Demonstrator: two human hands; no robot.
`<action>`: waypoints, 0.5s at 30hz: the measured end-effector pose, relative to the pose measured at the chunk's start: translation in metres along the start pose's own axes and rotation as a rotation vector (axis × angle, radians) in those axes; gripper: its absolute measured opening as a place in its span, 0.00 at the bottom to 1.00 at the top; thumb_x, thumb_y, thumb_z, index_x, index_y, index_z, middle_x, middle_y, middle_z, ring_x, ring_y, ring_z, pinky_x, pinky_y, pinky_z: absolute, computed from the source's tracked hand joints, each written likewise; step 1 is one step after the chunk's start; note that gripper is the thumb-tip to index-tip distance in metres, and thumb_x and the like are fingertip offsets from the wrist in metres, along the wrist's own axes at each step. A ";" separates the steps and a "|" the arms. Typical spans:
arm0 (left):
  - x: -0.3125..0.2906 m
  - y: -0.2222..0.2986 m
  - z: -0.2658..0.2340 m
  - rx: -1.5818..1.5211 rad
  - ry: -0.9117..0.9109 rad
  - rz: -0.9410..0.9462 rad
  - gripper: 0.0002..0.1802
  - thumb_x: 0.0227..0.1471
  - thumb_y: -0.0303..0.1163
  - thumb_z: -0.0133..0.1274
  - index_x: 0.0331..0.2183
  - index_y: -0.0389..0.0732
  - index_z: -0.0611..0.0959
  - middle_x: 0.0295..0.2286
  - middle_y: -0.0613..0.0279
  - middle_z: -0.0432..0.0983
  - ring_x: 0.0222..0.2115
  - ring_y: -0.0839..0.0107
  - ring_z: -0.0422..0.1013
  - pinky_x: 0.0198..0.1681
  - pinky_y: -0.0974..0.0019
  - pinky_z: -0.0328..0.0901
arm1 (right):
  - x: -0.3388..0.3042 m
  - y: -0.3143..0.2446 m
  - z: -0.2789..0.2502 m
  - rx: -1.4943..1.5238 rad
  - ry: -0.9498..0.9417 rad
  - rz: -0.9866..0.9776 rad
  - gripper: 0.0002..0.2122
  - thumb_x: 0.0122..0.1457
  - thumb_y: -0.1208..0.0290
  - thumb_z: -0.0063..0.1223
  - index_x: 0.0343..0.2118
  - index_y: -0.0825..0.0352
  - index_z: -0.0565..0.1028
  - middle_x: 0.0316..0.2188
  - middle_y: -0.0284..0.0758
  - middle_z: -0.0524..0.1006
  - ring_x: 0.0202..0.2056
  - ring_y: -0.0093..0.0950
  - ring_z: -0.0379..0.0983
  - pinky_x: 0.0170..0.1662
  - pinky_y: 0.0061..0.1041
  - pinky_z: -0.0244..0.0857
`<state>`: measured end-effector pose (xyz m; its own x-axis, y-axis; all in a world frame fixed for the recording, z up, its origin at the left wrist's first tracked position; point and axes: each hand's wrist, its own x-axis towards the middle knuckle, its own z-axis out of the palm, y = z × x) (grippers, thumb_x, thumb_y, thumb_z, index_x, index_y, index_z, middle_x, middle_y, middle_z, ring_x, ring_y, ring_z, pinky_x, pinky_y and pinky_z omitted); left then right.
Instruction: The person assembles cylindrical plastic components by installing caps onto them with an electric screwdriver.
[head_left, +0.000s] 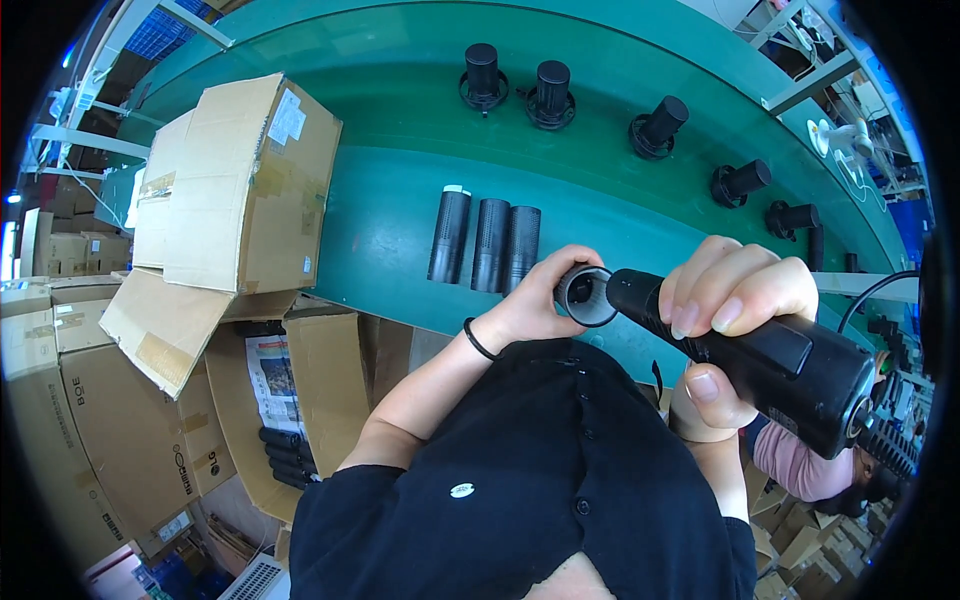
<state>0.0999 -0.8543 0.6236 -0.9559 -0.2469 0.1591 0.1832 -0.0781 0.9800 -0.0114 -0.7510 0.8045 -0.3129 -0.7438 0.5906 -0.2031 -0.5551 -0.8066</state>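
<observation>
My left hand is closed around a black tube, its open end turned up and its pale inner wall showing. My right hand grips a thick black electric screwdriver with a cord at its rear end. The tool's narrow front end sits at the tube's rim; its very tip is hidden, so I cannot tell whether it reaches inside. Left of my left hand, three black perforated cylinders lie side by side on the green bench; the leftmost has a white end.
Several black cylinders on ring-shaped bases stand along the green far strip. A large cardboard box occupies the bench's left. Below it, an open carton holds black cylinders. Another person in a pink sleeve is at the right.
</observation>
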 end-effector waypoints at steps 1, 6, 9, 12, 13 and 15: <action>0.000 0.000 0.000 -0.003 -0.003 0.002 0.36 0.27 0.19 0.59 0.44 0.39 0.68 0.40 0.62 0.65 0.43 0.72 0.65 0.48 0.70 0.60 | 0.000 -0.001 0.000 -0.002 0.002 0.003 0.18 0.39 0.71 0.66 0.29 0.64 0.66 0.22 0.33 0.69 0.22 0.24 0.64 0.25 0.22 0.63; 0.001 0.002 0.000 0.018 -0.002 0.022 0.36 0.27 0.19 0.59 0.45 0.39 0.67 0.40 0.63 0.65 0.43 0.72 0.65 0.49 0.70 0.60 | 0.001 -0.001 0.000 -0.017 -0.014 0.005 0.18 0.39 0.71 0.66 0.29 0.64 0.66 0.22 0.33 0.69 0.22 0.24 0.64 0.25 0.22 0.63; 0.000 0.001 -0.001 0.020 -0.010 0.019 0.36 0.27 0.19 0.59 0.45 0.39 0.67 0.40 0.63 0.65 0.44 0.72 0.65 0.49 0.70 0.60 | 0.000 -0.001 0.001 -0.006 -0.003 0.008 0.18 0.39 0.72 0.66 0.29 0.64 0.66 0.22 0.33 0.69 0.22 0.24 0.64 0.25 0.22 0.63; 0.001 0.002 0.000 0.009 -0.010 0.028 0.36 0.28 0.19 0.59 0.45 0.38 0.67 0.41 0.63 0.65 0.44 0.72 0.65 0.49 0.70 0.60 | 0.000 -0.003 0.001 -0.008 -0.011 0.015 0.18 0.39 0.72 0.66 0.29 0.64 0.66 0.22 0.33 0.69 0.22 0.24 0.64 0.25 0.22 0.63; 0.001 0.003 0.000 0.013 -0.008 0.032 0.35 0.28 0.19 0.58 0.45 0.39 0.67 0.41 0.63 0.65 0.44 0.72 0.65 0.49 0.70 0.60 | 0.000 -0.003 0.002 -0.001 0.001 0.015 0.18 0.39 0.72 0.66 0.29 0.64 0.66 0.22 0.33 0.69 0.22 0.24 0.64 0.25 0.22 0.63; 0.001 0.002 0.000 0.017 -0.006 0.036 0.35 0.28 0.19 0.58 0.45 0.39 0.67 0.41 0.63 0.65 0.44 0.73 0.65 0.49 0.70 0.60 | 0.000 -0.004 0.002 0.006 0.013 0.014 0.18 0.39 0.72 0.66 0.29 0.64 0.66 0.22 0.33 0.69 0.22 0.24 0.64 0.25 0.22 0.63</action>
<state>0.0998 -0.8549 0.6261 -0.9501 -0.2435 0.1951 0.2139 -0.0527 0.9754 -0.0084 -0.7498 0.8072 -0.3275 -0.7468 0.5788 -0.1931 -0.5468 -0.8147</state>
